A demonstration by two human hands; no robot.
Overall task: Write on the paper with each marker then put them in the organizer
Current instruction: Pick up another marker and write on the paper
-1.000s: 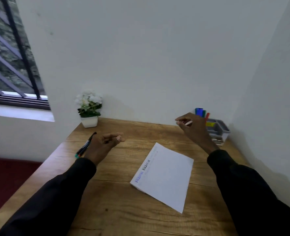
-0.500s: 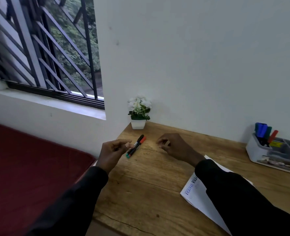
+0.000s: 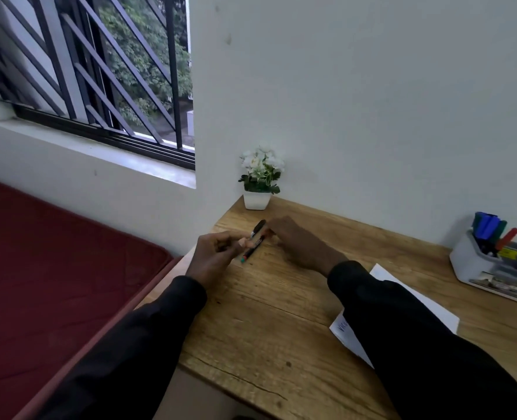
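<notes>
Two markers lie side by side on the wooden table's far left: a black marker and a marker with a teal end. My left hand has loosely curled fingers, and its fingertips touch the middle of the markers. My right hand reaches across from the right. Its fingertips cover the far end of the teal-ended marker, and whether they pinch it is hidden. The white paper with writing lies at the right, partly under my right sleeve. The grey organizer at the far right holds blue, green and red markers.
A small white pot of white flowers stands against the wall just beyond the markers. The table's left edge runs close to my left hand, with a dark red surface below it. A barred window is at upper left.
My view swung left from the paper to the markers. My right hand left the organizer, crossed the table and came down on the markers. My left hand stayed beside them.
</notes>
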